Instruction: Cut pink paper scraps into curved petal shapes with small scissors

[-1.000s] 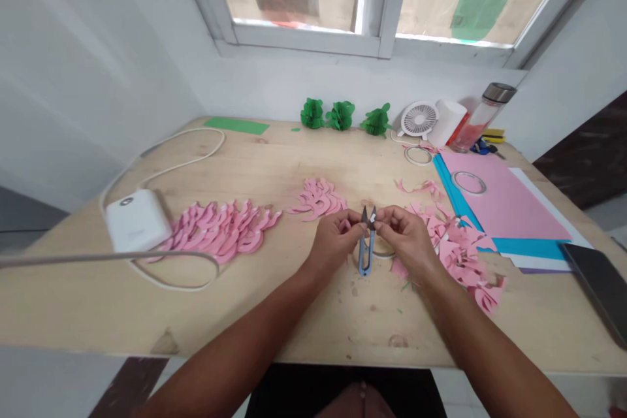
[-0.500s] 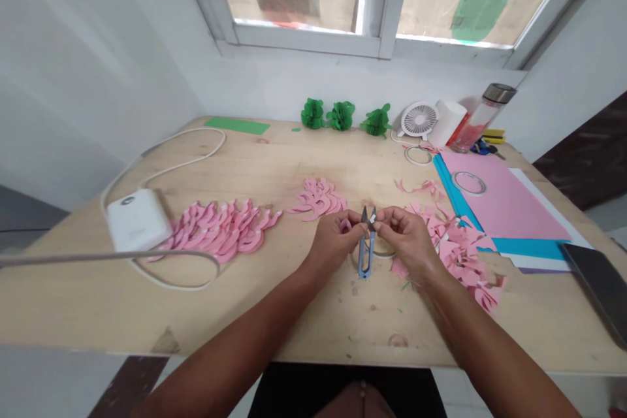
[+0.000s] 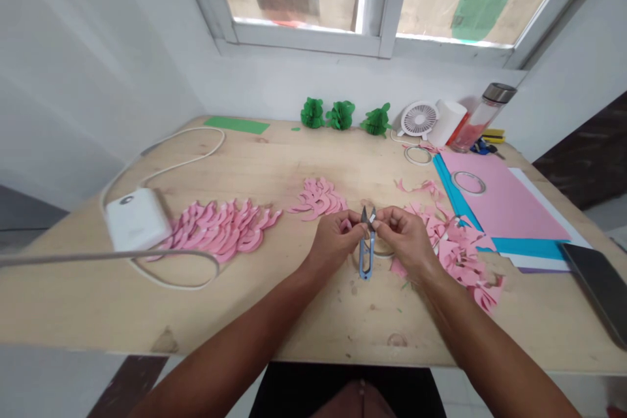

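Observation:
Blue-handled thread snips [image 3: 366,261] lie on the wooden table between my hands, blades pointing away from me. My left hand [image 3: 337,235] is closed in a pinch on a small pink paper piece [image 3: 345,226], just left of the blades. On their right, my right hand [image 3: 400,235] pinches something small and white [image 3: 373,217]. Behind my left hand is a small pile of curved pink paper pieces [image 3: 318,199]. A larger group of pink petals [image 3: 225,228] lies to the left. Pink paper scraps [image 3: 463,255] spread beside my right hand.
A white power bank [image 3: 137,221] with a cable sits at the left. Green paper shapes [image 3: 340,115], a small fan [image 3: 419,119] and a bottle [image 3: 484,119] stand along the back. Coloured sheets [image 3: 509,199] and a phone [image 3: 595,287] are at the right.
The snips' handles have shifted very slightly to the right. Both hands stay nearly in the same place and keep their pinches.

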The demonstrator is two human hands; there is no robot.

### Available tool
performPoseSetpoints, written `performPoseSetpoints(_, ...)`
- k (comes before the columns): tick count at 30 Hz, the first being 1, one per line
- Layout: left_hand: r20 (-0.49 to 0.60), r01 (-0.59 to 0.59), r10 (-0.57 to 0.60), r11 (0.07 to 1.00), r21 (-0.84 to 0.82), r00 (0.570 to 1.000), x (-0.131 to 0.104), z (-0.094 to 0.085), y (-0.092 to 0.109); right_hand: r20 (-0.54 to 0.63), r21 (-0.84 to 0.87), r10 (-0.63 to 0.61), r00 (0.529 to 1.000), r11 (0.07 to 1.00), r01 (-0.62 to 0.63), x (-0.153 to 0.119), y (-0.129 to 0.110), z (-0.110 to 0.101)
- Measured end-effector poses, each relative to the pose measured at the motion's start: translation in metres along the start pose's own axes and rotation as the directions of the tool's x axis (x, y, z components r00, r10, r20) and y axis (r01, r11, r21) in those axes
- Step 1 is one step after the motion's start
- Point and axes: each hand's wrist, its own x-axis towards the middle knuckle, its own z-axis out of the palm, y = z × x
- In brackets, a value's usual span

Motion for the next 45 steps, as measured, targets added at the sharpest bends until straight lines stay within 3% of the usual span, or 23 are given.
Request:
performPoseSetpoints(11,-0.034,0.026,-0.029,0.995,-0.097,0.999,0.001,0.003,-0.003,0.04,-0.023,-0.024,0.999,0.999,0.024,0.0,-0.001,0.002)
performPoseSetpoints(15,-0.059,0.02,-0.026,0.994,-0.105,0.998,0.002,0.001,-0.001,-0.067,-0.091,-0.066,0.996,0.994,0.06,-0.001,-0.004,0.001)
performPoseSetpoints(18,-0.064,-0.013,0.009,0.998,-0.063,0.998,0.002,0.0,-0.001,-0.165,-0.191,-0.161,0.973,0.973,0.129,-0.002,-0.006,0.0)
performPoseSetpoints(22,-0.079,-0.07,0.072,0.997,0.028,0.994,0.0,0.001,-0.003,-0.118,-0.291,-0.223,0.968,0.94,0.181,-0.005,-0.007,0.003)
performPoseSetpoints(30,-0.092,-0.184,0.203,0.965,0.185,0.975,-0.004,0.002,-0.005,-0.138,-0.323,-0.201,0.97,0.935,0.147,-0.007,-0.006,0.007)
performPoseSetpoints(36,-0.076,-0.256,0.295,0.911,0.323,0.953,-0.007,0.004,-0.006,-0.2,-0.252,-0.139,0.97,0.964,0.086,-0.005,-0.003,0.009)
performPoseSetpoints(45,-0.085,-0.252,0.297,0.905,0.343,0.951,-0.008,0.005,-0.005,-0.194,-0.296,-0.195,0.962,0.946,0.132,-0.006,-0.004,0.01)
